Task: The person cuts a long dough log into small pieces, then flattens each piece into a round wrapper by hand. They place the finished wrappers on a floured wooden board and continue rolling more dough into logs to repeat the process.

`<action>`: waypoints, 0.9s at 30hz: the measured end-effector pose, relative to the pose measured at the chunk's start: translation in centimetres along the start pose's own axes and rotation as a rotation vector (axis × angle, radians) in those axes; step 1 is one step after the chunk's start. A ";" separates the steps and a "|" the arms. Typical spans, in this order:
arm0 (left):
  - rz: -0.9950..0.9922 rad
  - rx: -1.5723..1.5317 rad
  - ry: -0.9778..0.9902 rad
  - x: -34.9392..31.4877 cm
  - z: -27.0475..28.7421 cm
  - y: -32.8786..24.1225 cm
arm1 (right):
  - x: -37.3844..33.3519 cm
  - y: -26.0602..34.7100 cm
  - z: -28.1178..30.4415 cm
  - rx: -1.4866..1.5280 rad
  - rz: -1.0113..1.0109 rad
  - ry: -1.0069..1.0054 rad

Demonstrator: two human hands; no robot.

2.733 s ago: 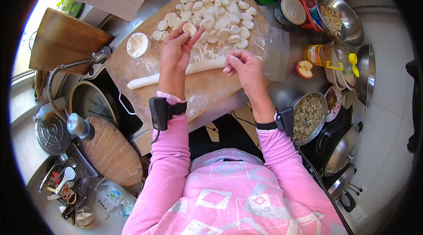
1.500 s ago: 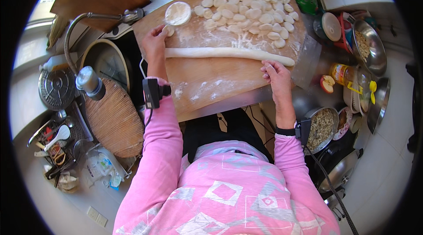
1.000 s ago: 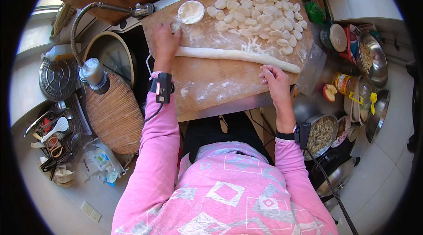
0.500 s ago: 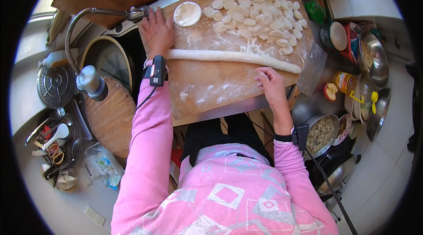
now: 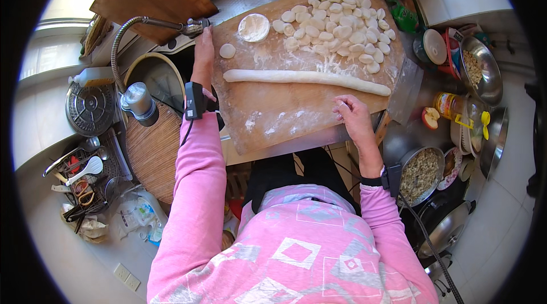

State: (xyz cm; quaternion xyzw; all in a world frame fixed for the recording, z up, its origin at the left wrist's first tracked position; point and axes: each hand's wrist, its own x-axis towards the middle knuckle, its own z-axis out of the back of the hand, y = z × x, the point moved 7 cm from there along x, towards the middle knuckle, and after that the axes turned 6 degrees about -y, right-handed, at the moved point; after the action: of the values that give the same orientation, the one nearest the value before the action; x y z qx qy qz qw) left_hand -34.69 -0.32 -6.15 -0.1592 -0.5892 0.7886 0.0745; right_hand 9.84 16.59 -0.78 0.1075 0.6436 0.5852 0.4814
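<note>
A long rope of white dough (image 5: 307,80) lies across a floured wooden board (image 5: 285,116). Several cut dough pieces (image 5: 342,30) are heaped at the board's far side, next to a flat round dough disc (image 5: 253,27) and one small lump (image 5: 227,50). My left hand (image 5: 203,56) reaches past the board's far left corner toward the flexible tap head (image 5: 194,26), apart from the dough. My right hand (image 5: 352,117) rests on the board below the rope's right end, fingers loosely curled, holding nothing.
A sink (image 5: 159,79) with a round bamboo lid (image 5: 154,150) lies left of the board. A rack of utensils (image 5: 85,178) sits at far left. Metal bowls (image 5: 481,70), a bowl of filling (image 5: 421,173), jars and a halved apple (image 5: 431,117) crowd the right.
Both hands rolled the dough into a long rope, then let go of it. My left hand has moved off the rope's left end up toward the tap; my right hand drew back.
</note>
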 end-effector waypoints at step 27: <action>-0.102 0.122 0.027 -12.4 -15.5 -8.3 | -3.4 0.0 3.5 -0.242 0.234 -0.207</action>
State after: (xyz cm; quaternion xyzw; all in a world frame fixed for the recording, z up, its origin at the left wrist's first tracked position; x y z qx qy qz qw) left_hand -18.38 12.41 -0.13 -0.1345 -0.5462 0.8162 0.1321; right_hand 14.17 16.48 1.42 0.1825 0.4988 0.6959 0.4833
